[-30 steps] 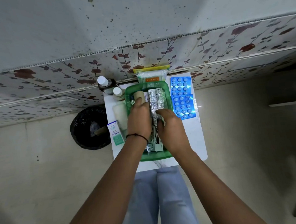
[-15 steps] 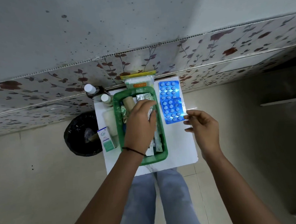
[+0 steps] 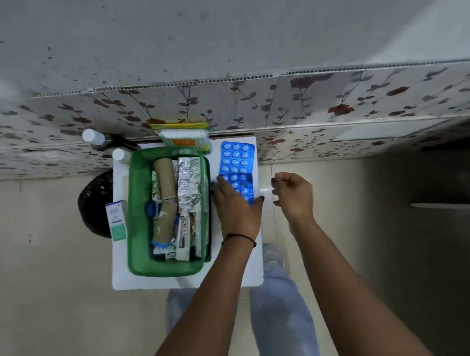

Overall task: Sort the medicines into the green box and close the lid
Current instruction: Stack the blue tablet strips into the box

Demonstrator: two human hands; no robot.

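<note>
The green box [image 3: 133,210] stands open on the small white table [image 3: 249,272], holding brown rolls [image 3: 164,178], silver strips [image 3: 189,180] and tubes. Two blue blister packs lie to its right: the far one [image 3: 237,157] lies bare. My left hand [image 3: 237,210] covers the near blister pack [image 3: 244,187], with fingers at its left edge and thumb at its right edge. My right hand [image 3: 294,196] hovers just past the table's right edge, fingers loosely curled and holding nothing.
A teal-and-white carton [image 3: 116,220] lies left of the box. Two white-capped bottles [image 3: 91,136] [image 3: 121,155] stand at the back left, and a swab packet [image 3: 184,138] leans behind the box. A black bin bag [image 3: 95,204] sits on the floor to the left.
My left hand has left the green box and moved right onto the near blue blister pack. My right hand went from the box to beyond the table's right edge.
</note>
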